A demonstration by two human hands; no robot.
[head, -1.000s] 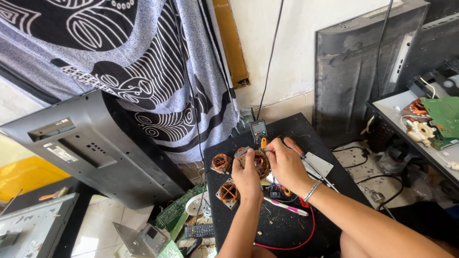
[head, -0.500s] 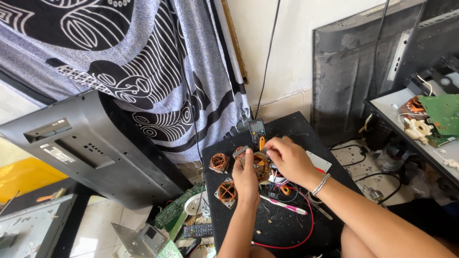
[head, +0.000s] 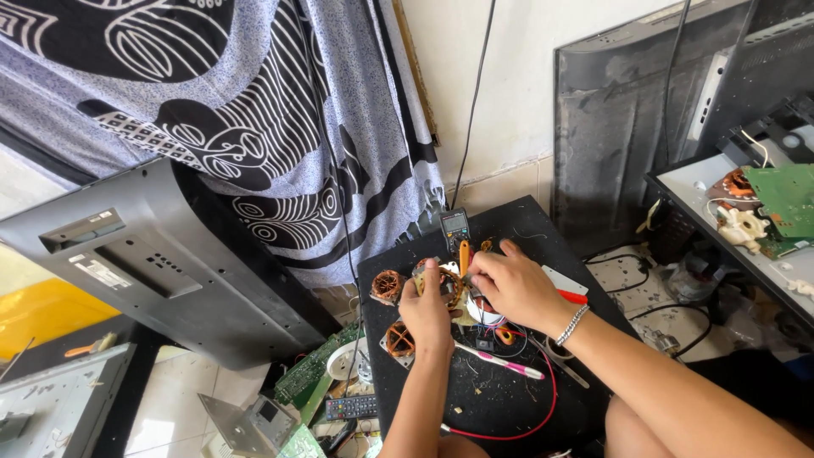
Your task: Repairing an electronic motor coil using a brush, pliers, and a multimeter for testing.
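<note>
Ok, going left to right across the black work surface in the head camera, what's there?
Copper-wound coil → left hand → right hand → red and white flat piece at the right edge of the black work surface.

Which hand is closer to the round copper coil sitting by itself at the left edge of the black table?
Left. The left hand is just right of the copper coil, not touching. The right hand is farther right, beyond the left.

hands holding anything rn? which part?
Left hand grips the copper-wound motor coil on the black table by its near edge. Right hand pinches something small at the coil's right side; cannot tell what.
</note>
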